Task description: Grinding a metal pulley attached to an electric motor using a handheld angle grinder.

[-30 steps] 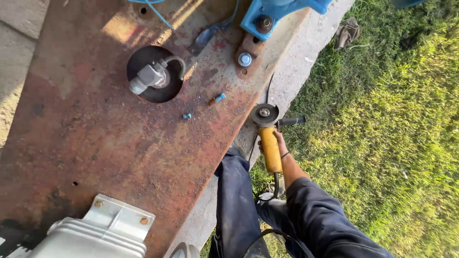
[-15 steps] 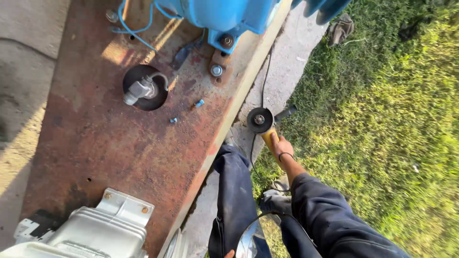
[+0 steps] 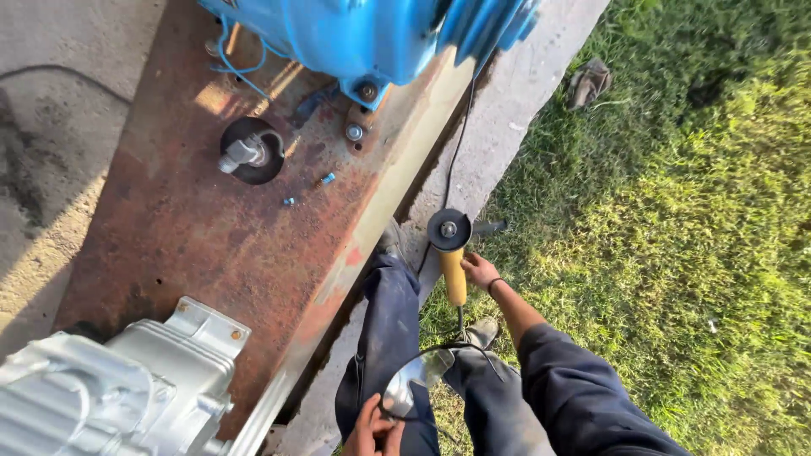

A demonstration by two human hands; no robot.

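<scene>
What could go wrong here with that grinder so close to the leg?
The right hand holds the angle grinder with its disc beside the trouser leg, so a slip might cut it. The black cord running past the disc could get nicked. The left hand holds the clear face shield unworn.

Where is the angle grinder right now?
Head view, right of centre: the angle grinder hangs in the right hand, above the concrete edge beside the rusty plate.

1. no packages, labels, signs or screens show anywhere in the frame.
</scene>
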